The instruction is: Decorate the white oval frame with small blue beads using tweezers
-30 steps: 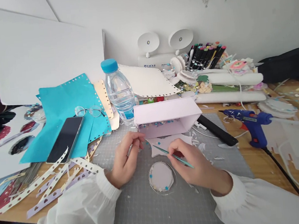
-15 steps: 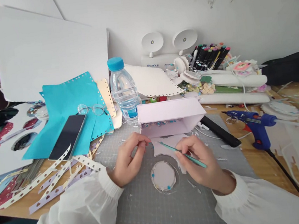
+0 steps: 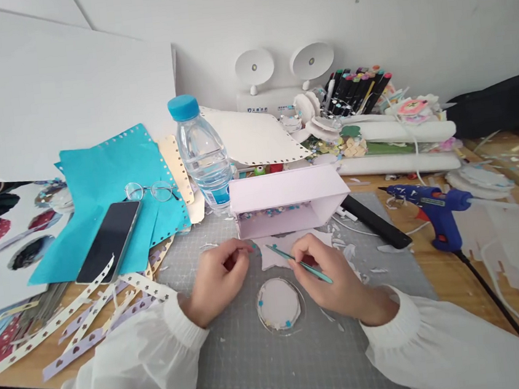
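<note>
My right hand (image 3: 325,268) grips a pair of slim teal tweezers (image 3: 316,272), their tip pointing left toward my other hand. My left hand (image 3: 224,275) is closed, thumb and forefinger curled together; anything pinched there is too small to make out. Between and below the hands, a round pale disc (image 3: 279,304) with blue bits along its rim lies on the grey cutting mat (image 3: 259,368). A piece of pale lilac paper (image 3: 270,258) lies under the tweezers' tip. Just behind, a lilac open-fronted box (image 3: 287,188) rests on its side, with small confetti-like bits inside.
A water bottle (image 3: 204,157) stands left of the box. Farther left are a phone (image 3: 109,241), glasses (image 3: 161,191), turquoise sheets (image 3: 100,174) and punched paper strips (image 3: 86,312). On the right lie a black bar-shaped object (image 3: 378,222) and a blue glue gun (image 3: 442,212) with its cord.
The view has shifted slightly, moving most things left in the picture. The tweezers stay in my right hand, and my left hand's fingers look more tightly curled.
</note>
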`<state>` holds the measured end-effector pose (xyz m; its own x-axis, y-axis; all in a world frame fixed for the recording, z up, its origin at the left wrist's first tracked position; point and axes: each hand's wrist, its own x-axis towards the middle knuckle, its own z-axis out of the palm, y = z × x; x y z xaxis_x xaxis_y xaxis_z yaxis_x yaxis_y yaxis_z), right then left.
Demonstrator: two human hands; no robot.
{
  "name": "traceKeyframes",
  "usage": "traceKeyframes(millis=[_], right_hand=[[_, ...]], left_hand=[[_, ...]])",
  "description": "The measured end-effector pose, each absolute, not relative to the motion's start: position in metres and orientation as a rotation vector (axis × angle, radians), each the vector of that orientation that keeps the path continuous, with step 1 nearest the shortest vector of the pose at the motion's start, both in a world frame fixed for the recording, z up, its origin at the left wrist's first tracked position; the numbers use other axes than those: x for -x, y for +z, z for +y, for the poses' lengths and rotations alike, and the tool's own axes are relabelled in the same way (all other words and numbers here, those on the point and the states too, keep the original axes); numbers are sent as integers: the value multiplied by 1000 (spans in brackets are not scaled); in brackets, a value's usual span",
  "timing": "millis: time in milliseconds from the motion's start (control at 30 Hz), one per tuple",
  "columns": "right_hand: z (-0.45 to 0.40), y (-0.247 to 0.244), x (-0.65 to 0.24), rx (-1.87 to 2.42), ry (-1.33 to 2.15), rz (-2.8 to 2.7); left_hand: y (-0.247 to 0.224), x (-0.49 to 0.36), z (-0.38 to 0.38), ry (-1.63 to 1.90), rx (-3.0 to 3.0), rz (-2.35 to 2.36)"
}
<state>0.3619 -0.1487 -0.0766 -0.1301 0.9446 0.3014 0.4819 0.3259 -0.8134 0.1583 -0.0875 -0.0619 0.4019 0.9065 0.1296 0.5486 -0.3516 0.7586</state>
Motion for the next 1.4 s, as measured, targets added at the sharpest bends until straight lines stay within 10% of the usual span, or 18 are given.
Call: traceKeyframes(millis=[1400], right_hand=[[-147, -78, -362, 1205, 755, -1826]], left_hand=[[-61, -165, -87, 370, -1999, 1347]])
